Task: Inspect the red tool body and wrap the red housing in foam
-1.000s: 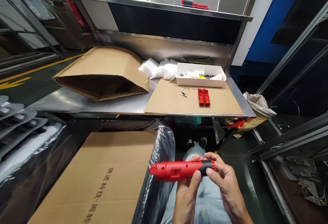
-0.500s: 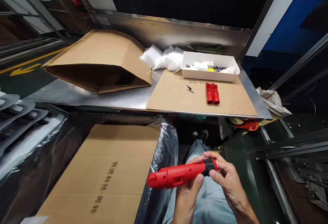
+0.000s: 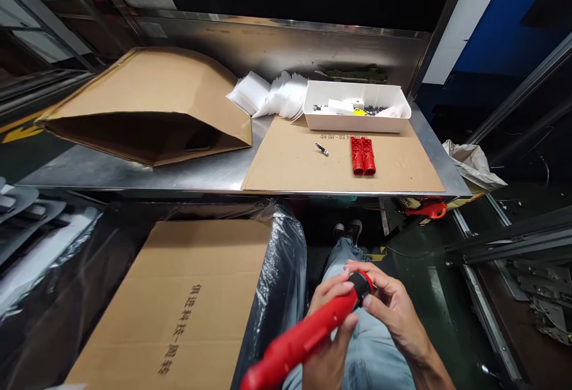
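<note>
Over my lap I hold a long red plastic tool housing (image 3: 304,337) with a black collar near its upper right end. My left hand (image 3: 328,342) wraps round the middle of the housing. At the collar end, the fingers and thumb of my right hand (image 3: 393,306) pinch the rim. The housing slants, its rounded far end pointing down to the left and slightly blurred. On the bench, two red plastic shell halves (image 3: 363,156) lie side by side on a flat cardboard sheet (image 3: 286,164). A small metal piece (image 3: 321,149) lies to their left.
A white bin (image 3: 357,122) of small parts stands behind the shells. Left of it are white sheets (image 3: 272,95) and an open cardboard box (image 3: 165,83). A large carton (image 3: 196,271) in dark plastic film stands at my left. An orange-handled tool (image 3: 429,209) sits under the bench.
The red housing has swung so its far end points lower, toward me. Both hands still hold it. The camera view has shifted slightly.
</note>
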Demonstrator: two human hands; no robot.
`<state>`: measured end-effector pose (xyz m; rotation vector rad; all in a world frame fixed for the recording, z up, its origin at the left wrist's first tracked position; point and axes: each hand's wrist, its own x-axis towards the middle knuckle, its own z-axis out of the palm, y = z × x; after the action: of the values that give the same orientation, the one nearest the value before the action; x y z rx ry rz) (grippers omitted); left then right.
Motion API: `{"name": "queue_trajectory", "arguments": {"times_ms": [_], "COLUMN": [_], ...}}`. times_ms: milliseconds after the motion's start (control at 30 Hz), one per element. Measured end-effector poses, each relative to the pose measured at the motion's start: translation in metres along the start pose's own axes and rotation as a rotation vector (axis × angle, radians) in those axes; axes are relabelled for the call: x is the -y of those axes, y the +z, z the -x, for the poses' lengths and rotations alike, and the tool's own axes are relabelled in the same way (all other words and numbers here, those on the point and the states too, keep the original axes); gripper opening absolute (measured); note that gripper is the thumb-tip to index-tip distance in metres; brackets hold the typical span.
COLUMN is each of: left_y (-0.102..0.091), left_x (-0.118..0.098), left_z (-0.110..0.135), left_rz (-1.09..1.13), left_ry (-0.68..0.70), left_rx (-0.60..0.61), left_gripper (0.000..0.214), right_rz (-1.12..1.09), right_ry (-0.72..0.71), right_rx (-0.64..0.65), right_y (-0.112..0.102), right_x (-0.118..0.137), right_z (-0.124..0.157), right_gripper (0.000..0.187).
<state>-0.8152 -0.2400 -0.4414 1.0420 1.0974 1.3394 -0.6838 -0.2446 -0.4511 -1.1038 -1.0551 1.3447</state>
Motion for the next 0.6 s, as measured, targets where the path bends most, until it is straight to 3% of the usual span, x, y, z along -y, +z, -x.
{"name": "queue_trajectory", "arguments": {"times_ms": [100, 233, 300, 400, 600], "left_y": [-0.01, -0.02, -0.02, -0.017, -0.007], "left_x": [0.003, -0.004, -0.01, -0.015, -0.018], "left_z": [-0.008, -0.016, -0.017, -0.014, -0.009], "left_rz": [0.34, 0.689, 0.746, 0.758, 0.656], "left_ry": [-0.342, -0.642, -0.698, -0.703, -0.661], "left_rx": [-0.063, -0.082, -0.032, 0.009, -0.101], "left_gripper": [0.034, 0.039, 0.037, 0.032, 0.035], "right_rz": [0.013, 0.165, 0.26, 0.377, 0.515], "right_ry": [0.004, -0.059, -0.108, -0.165, -0.251], "right_rx": [0.022, -0.175, -0.267, -0.288, -0.231], "right_y": [-0.002, 0.001, 0.007, 0.02, 0.041], "right_x": [0.005, 0.004, 0.002, -0.001, -0.006], "right_z": [0.007, 0.015, 0.018, 0.023, 0.022], "right_gripper": [0.032, 0.014, 0.013, 0.012, 0.036]}}
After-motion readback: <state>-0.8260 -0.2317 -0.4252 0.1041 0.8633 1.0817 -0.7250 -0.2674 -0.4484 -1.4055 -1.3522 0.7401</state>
